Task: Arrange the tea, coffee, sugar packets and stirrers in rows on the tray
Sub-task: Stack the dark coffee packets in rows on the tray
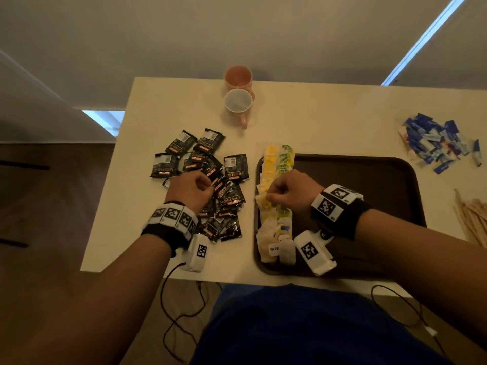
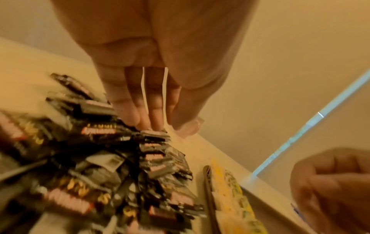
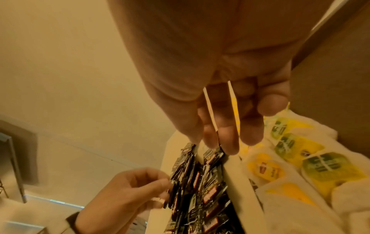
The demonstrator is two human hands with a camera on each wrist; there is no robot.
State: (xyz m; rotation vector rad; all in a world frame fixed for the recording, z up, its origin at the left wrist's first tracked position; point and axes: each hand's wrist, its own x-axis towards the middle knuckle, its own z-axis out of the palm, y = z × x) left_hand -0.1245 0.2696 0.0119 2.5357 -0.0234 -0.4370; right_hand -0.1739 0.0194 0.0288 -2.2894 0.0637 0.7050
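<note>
The tray (image 1: 369, 164) is our landmark, dark brown, on the table (image 1: 303, 117). Along its left edge run two rows of tea bags: a yellow row (image 1: 268, 177) and a green row (image 1: 286, 164) beside it, with plain white tea bags (image 1: 274, 241) at the near end. I can't count them exactly, they overlap. Left of the tray lies a heap of black coffee sachets (image 1: 210, 180), well over a dozen. Beyond the tray's far right corner, a pile of blue sugar packets (image 1: 437, 146); right of the tray, a fan of wooden stirrers (image 1: 471, 217). Two cups (image 1: 238, 97) stand beyond the tray's far left corner.

The left hand (image 1: 189, 191) is curled over the coffee heap; the left wrist view shows its fingertips (image 2: 148, 121) down on a sachet, but whether it's grasping one, I cannot tell. The right hand (image 1: 287, 188) hovers clenched above the tea rows; the right wrist view shows its fingers (image 3: 228, 139) bent, and only there do the green labels (image 3: 328, 164) read clearly. Its grip, too, I cannot tell.
</note>
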